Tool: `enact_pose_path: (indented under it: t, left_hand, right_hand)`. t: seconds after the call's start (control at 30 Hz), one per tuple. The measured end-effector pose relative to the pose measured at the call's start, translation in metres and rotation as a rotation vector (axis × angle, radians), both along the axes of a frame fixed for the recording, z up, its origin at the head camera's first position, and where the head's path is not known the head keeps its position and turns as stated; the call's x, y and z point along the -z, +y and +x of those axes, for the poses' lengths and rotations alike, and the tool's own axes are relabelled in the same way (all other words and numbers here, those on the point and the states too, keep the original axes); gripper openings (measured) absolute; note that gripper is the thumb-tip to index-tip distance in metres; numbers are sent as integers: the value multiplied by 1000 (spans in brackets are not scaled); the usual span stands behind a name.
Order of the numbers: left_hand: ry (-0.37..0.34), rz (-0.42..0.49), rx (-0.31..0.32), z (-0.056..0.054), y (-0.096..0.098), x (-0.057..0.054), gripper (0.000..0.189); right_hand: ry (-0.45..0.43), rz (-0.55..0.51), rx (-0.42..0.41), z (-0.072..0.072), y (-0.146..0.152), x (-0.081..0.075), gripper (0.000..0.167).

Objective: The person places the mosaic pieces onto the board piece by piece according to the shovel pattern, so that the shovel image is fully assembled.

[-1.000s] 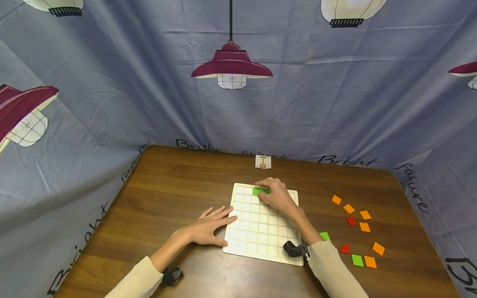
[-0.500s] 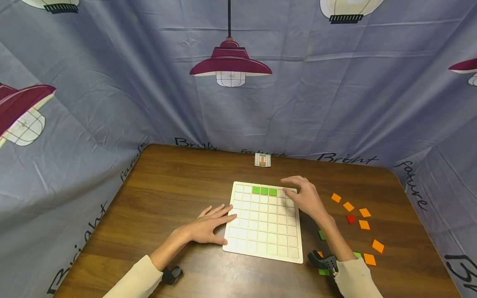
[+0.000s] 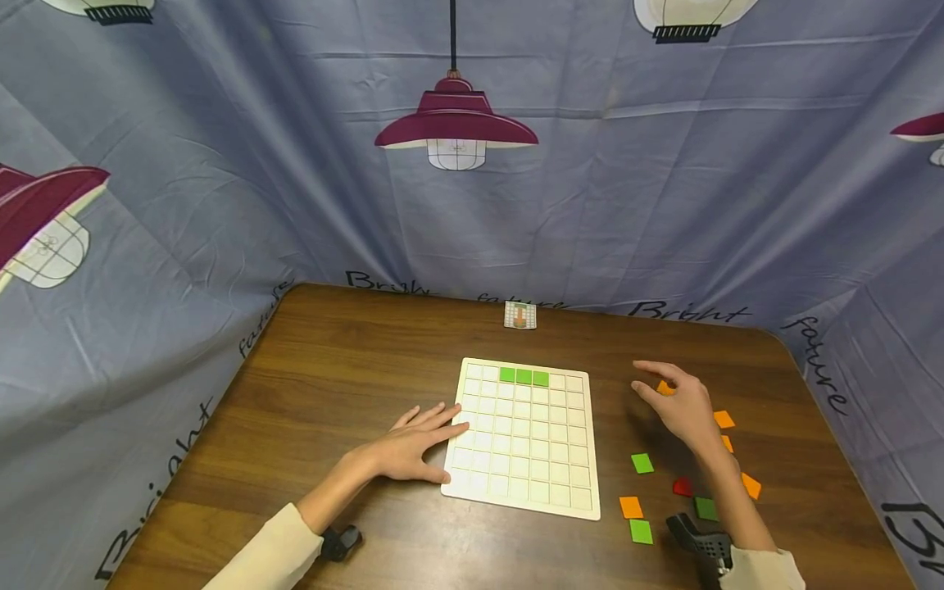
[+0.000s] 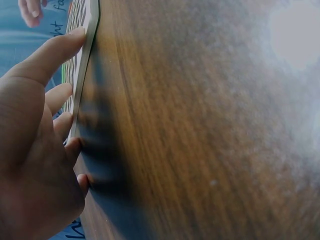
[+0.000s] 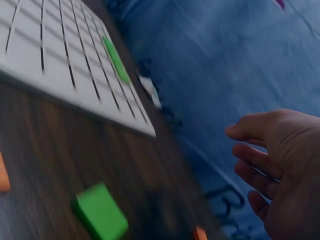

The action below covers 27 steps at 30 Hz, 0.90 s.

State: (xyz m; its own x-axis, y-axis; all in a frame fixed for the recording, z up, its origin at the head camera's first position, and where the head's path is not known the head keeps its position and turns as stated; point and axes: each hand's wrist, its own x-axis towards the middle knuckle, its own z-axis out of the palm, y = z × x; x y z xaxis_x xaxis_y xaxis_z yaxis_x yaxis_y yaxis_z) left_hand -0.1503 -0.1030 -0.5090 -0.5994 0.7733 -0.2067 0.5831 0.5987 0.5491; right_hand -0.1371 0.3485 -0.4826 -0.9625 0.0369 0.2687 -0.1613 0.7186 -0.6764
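A pale square grid board (image 3: pixel 519 447) lies on the wooden table, with three green square tiles (image 3: pixel 524 377) side by side in its far row. My left hand (image 3: pixel 406 449) spreads its fingers at the board's left edge, thumb and fingertips resting on the rim. In the left wrist view the thumb (image 4: pixel 60 50) touches that rim. My right hand (image 3: pixel 682 410) is over the loose tiles on the right, thumb and forefinger apart and holding nothing. An orange tile (image 3: pixel 665 388) shows between them. Below this hand in the right wrist view is a loose green tile (image 5: pixel 102 212).
Several orange, green and red tiles lie scattered on the right, among them a green one (image 3: pixel 642 464), an orange one (image 3: pixel 630 507) and a red one (image 3: pixel 682 487). A small printed pattern card (image 3: pixel 519 315) sits at the table's far edge, before a blue curtain (image 3: pixel 575 213).
My right hand has let go of a green tile in the board's far row and moved right, off the board to the loose tiles. My left hand has stayed put.
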Motion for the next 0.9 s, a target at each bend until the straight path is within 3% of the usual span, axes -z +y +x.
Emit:
enact_pose_path:
  t: [0.2,0.37,0.6,0.9]
  left_hand:
    - [1,-7,0,0,0,0,81]
    - [4,-9,2,0,0,-1,81]
    - [1,-10,1,0,0,-1,81]
    - [1,-6,-1,0,0,-1,81]
  right_hand:
    - [-86,-27,84,7,36,6,41]
    - [-155,10,122,11,55,14,45]
    - [-213,6,111,10,64,25,48]
    - [-223,56,119,2,68,39,46]
